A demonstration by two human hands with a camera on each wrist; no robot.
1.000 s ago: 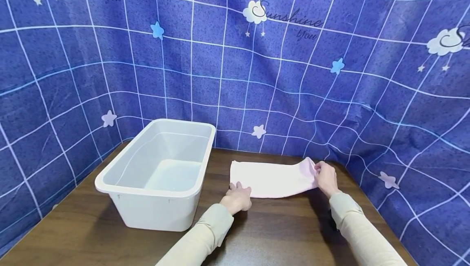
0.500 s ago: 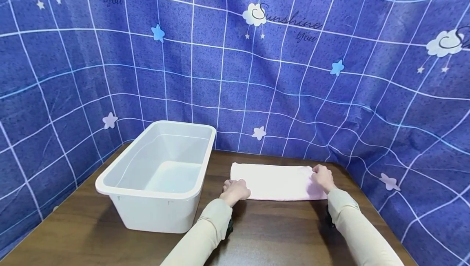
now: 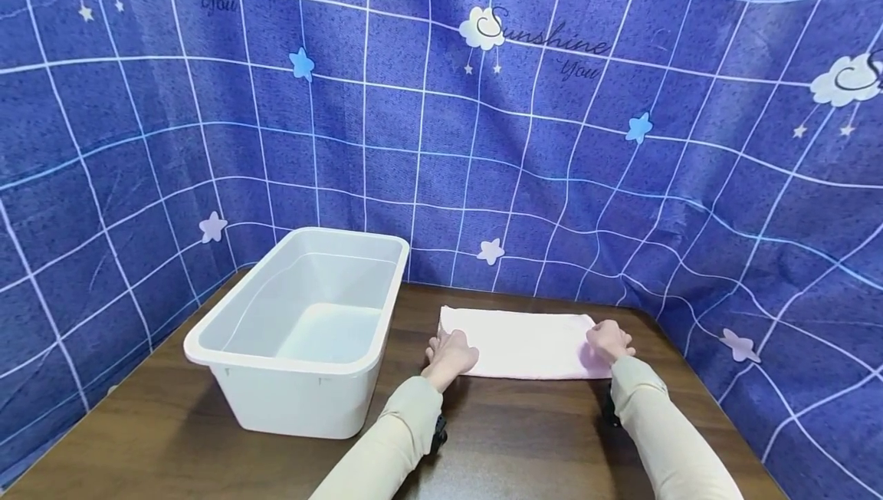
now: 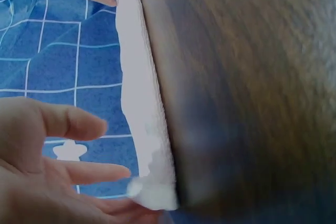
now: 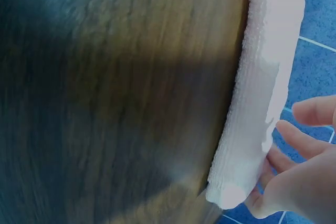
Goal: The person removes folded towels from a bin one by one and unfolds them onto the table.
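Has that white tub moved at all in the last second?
No. Against the table, the tub stands where it stood; only the camera's view has shifted slightly.

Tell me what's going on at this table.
A person is handling a pale pinkish-white rectangular cloth, which lies spread in a long strip on a dark brown wooden table. The left hand is at its left end and the right hand at its right end, with fingers at the edges. A white rectangular plastic tub stands apart, to the left of the cloth. A blue grid-patterned curtain hangs behind.
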